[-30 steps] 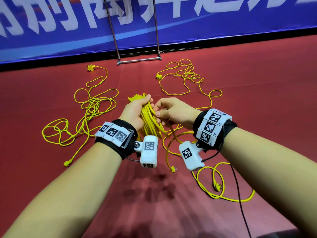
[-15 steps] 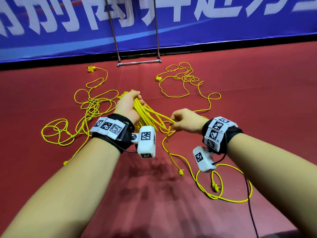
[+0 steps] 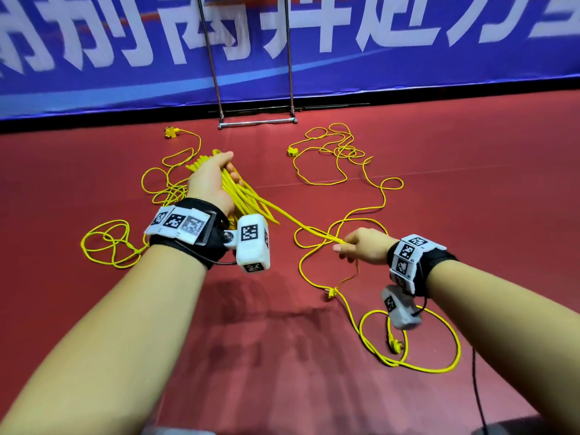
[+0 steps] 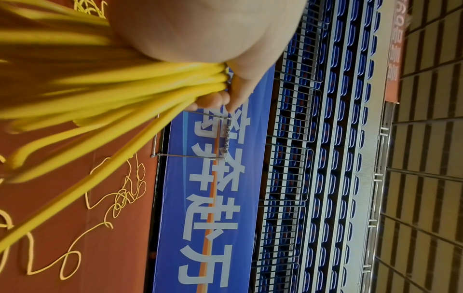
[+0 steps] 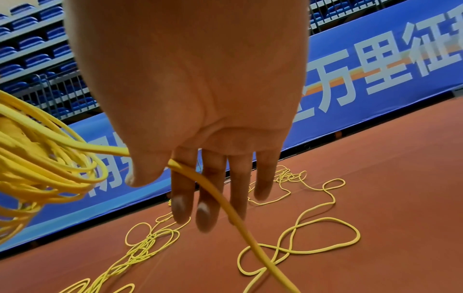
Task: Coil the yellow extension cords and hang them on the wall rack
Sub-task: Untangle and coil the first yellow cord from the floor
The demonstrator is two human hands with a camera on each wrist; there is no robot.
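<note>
- Bare forearms, no sleeves showing.
- Left hand [image 3: 211, 183]: a black fabric wrist strap [image 3: 216, 243] carrying a row of white tiles printed with black square codes [image 3: 177, 221].
- A white boxy camera housing [image 3: 252, 243], coded on its faces, on a metal pivot, with a thin black cable.
- Right hand [image 3: 364, 246]: a matching black wrist band with white coded tiles [image 3: 411, 259], a white camera block [image 3: 398, 307] and a black cable [image 3: 477, 387].

A: What's underfoot?
B: A red floor [image 3: 470, 215], meeting a blue banner [image 3: 408, 67] with white characters.
A: And behind it?
B: Rows of blue seats [image 4: 325, 178] behind railings.
</note>
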